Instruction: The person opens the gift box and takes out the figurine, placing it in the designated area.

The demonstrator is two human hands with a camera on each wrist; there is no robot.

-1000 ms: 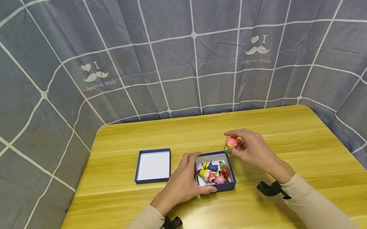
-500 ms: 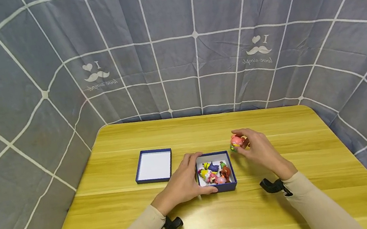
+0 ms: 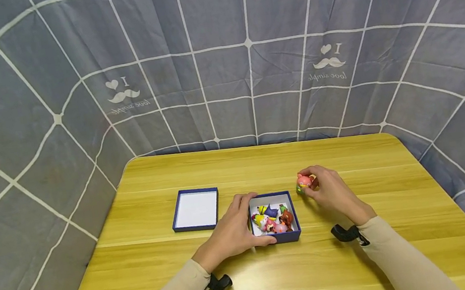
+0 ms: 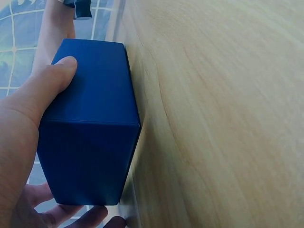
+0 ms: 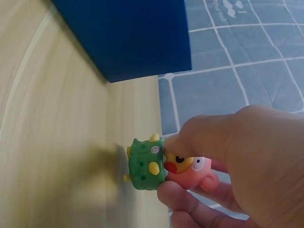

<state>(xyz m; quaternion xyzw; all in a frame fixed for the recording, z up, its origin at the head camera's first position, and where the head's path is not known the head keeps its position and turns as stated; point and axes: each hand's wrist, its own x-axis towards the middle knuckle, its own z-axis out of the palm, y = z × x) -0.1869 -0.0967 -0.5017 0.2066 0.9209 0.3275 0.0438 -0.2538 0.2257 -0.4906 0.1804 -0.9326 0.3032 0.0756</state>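
Blue lid (image 3: 195, 210): toward the bench's (image 3: 401, 190) far left corner.
Left hand (image 3: 232, 229): curled round the blue box (image 3: 289, 238) at its left side.
Pink-and-green figurine (image 3: 304, 181): right of the blue box, toward the bench's far edge; probably light, firm, smooth plastic, best pinched around the head.
Right hand (image 3: 332, 193): thumb and fingers pinch the figurine, which sits beyond the palm.

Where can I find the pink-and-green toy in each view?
Head: the toy is right of and below centre, pinched by the right hand, outside the box.
Left wrist: not in it.
Right wrist: low centre, green body left, pink head right.
Shared landmark: the box, below centre in head, left in left wrist, top in right wrist.
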